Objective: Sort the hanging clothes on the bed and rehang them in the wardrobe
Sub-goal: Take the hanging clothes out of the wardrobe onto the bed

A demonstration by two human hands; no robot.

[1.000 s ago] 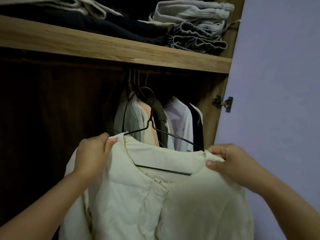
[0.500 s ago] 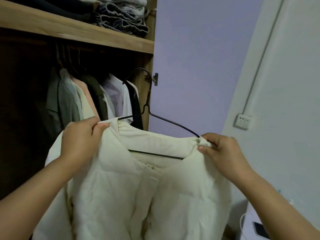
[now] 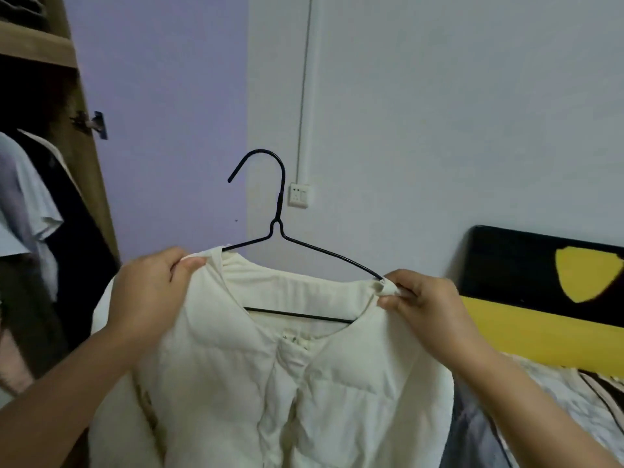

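A cream quilted jacket (image 3: 270, 383) hangs on a black wire hanger (image 3: 280, 211), held up in front of me with the hook free in the air. My left hand (image 3: 148, 292) grips the jacket's left shoulder. My right hand (image 3: 422, 302) pinches its right shoulder together with the hanger's end. The wardrobe (image 3: 77, 157) stands at the left edge, with hanging clothes (image 3: 30, 211) showing inside. The bed (image 3: 574, 410), with rumpled patterned bedding, lies at the lower right.
A black and yellow headboard (image 3: 540, 292) stands against the white wall on the right. A wall socket (image 3: 299, 195) with a cable duct above it sits behind the hanger. A door hinge (image 3: 91, 125) sticks out from the wardrobe's side panel.
I have turned right, away from the wardrobe, carrying the jacket on its hanger with both hands. The hanging clothes slid to the left edge and the bed came into view.
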